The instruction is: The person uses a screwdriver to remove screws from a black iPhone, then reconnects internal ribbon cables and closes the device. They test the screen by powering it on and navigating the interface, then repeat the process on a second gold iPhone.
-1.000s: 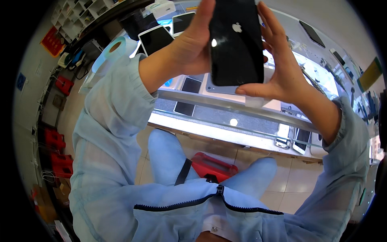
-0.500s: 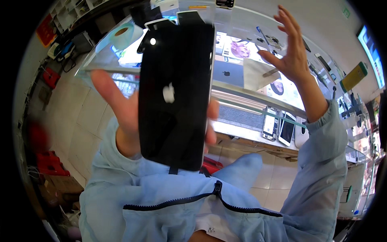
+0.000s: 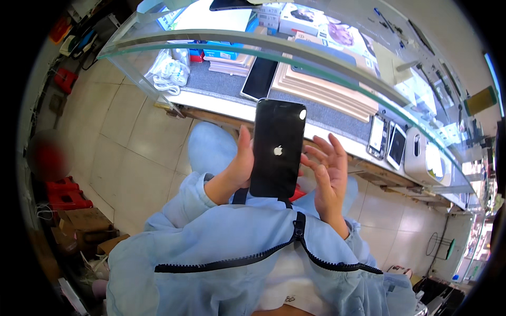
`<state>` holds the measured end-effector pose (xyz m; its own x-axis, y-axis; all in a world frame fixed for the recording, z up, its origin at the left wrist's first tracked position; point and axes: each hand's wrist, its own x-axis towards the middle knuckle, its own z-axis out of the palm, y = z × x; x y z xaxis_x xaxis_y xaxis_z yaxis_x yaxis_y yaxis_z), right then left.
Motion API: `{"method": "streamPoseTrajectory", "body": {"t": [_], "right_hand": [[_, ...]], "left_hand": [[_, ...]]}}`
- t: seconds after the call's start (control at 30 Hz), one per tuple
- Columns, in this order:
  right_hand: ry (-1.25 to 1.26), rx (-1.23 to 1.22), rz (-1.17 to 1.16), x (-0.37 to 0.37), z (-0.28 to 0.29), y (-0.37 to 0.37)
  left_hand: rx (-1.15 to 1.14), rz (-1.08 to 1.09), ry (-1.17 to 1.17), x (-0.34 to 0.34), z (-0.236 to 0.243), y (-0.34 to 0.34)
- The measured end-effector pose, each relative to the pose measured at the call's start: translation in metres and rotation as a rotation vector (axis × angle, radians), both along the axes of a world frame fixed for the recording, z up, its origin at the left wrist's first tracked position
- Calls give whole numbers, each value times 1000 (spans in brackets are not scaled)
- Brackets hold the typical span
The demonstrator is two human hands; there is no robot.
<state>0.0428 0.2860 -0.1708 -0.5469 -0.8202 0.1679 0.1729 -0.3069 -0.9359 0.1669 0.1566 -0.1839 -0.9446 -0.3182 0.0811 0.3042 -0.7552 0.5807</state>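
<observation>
A black phone (image 3: 278, 158) with a small white emblem is upright in front of me, above my lap. My left hand (image 3: 237, 163) grips it from the left, the thumb standing along that side and the fingers mostly hidden behind it. My right hand (image 3: 327, 179) is at the phone's right side, its fingers bent and apart, the fingertips close to the edge; whether they touch it I cannot tell. Just beyond, inside the glass display counter (image 3: 211, 95), lie a dark phone (image 3: 259, 78), flat pale boxes (image 3: 311, 87) and bagged white cables (image 3: 169, 73).
The counter's glass top runs across the upper view, with tools (image 3: 382, 21) at the far right. More phones (image 3: 395, 145) and a white container (image 3: 421, 163) sit on the right of the lower shelf. Red cases (image 3: 68, 200) and cardboard boxes (image 3: 79, 224) stand on the floor at left.
The phone has come down from high over the counter toward my lap and is smaller in view. My right hand, earlier raised apart, has come down beside it. The view has shifted.
</observation>
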Motion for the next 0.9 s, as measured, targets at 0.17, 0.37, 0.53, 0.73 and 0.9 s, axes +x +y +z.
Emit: {"method": "streamPoseTrajectory", "body": {"t": [0.17, 0.37, 0.53, 0.73, 0.9], "right_hand": [[-390, 105, 107, 7, 0, -2], [-417, 50, 16, 19, 1, -5], [-457, -65, -71, 10, -9, -2], [-397, -81, -92, -8, -16, 5], [-267, -104, -217, -10, -19, 8]], "left_hand": [[51, -50, 22, -24, -17, 3], [-259, 317, -100, -39, -25, 17], [-68, 347, -113, -48, 1, 28], [-41, 205, -123, -43, 2, 44], [-218, 77, -86, -41, -1, 46]]}}
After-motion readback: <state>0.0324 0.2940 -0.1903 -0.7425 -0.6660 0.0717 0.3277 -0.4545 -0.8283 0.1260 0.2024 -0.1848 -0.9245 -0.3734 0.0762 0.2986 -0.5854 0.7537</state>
